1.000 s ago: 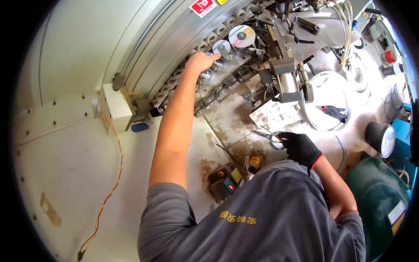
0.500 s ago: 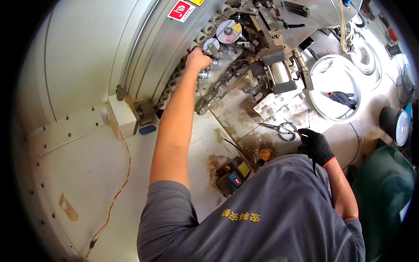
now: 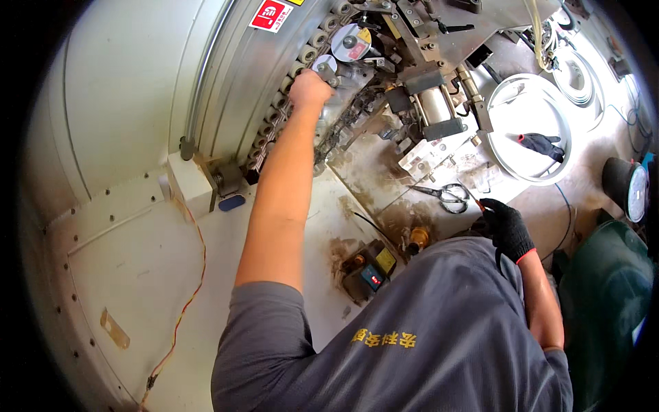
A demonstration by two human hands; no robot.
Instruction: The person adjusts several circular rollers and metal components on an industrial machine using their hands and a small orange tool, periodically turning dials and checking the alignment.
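My bare left hand [image 3: 310, 90] reaches into the machine, closed against its fittings just below a small pale disc [image 3: 325, 65]. Its fingertips are hidden, so what they grip cannot be made out. A larger white disc [image 3: 351, 43] sits just beyond, beside a row of pale rollers [image 3: 280, 100]. On my right, my right hand [image 3: 508, 230] wears a black glove with a red cuff and is closed round a screwdriver [image 3: 481, 204] with an orange handle and thin shaft. Black-handled scissors [image 3: 449, 198] lie on the stained machine bed near its tip.
A control box [image 3: 368, 275] with a lit display and a brass-coloured fitting [image 3: 417, 239] stand close to my body. Another black glove [image 3: 542, 145] lies inside a white ring-shaped tub [image 3: 495, 141]. A red-yellow wire [image 3: 184, 309] runs along the pale panel at left.
My left hand has shifted slightly down and left along the rollers, its fist now turned more over the fittings. The right hand still holds the screwdriver; the view has shifted a little.
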